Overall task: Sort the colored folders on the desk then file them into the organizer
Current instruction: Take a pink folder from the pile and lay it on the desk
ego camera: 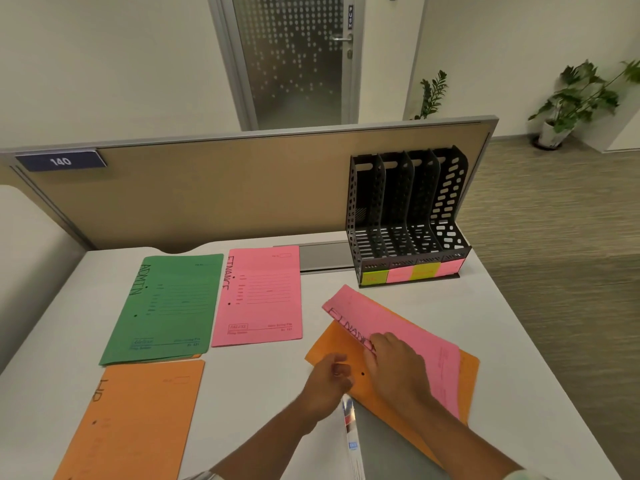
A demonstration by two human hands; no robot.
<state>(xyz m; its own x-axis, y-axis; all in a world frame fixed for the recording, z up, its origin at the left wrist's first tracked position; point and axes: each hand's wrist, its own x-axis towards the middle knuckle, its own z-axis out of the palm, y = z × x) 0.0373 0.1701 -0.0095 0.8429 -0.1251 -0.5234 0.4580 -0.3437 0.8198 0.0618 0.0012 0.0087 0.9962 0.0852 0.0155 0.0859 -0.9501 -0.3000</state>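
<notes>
- Five folders lie on the worktop [256, 375] in front of me, and the black organizer [408, 216] stands at 1 o'clock against the tan partition [225, 192].
- The organizer has four upright slots, with yellow and pink sticky labels [412, 273] along its front lip.
- At 10 o'clock the green folder [166, 306], lettered ADMIN, lies flat, and an orange edge shows from under its near side.
- Just beside it, towards 12 o'clock, lies the flat pink folder [259, 296], lettered FINANCE.
- At 8 o'clock the left orange folder [138, 417], lettered HR, lies flat and runs off the near edge of my view.
- At 4 o'clock my right hand [394, 362] grasps the tilted pink folder [398, 323] by its lettered edge, which is raised off the right orange folder [329, 351] beneath it.
- My left hand [329, 375] sits over that orange folder's left corner with its fingers curled in; I cannot tell whether it grips anything.
- A blurred white strip [351, 434] with red and blue marks hangs between my forearms at 6 o'clock.
</notes>
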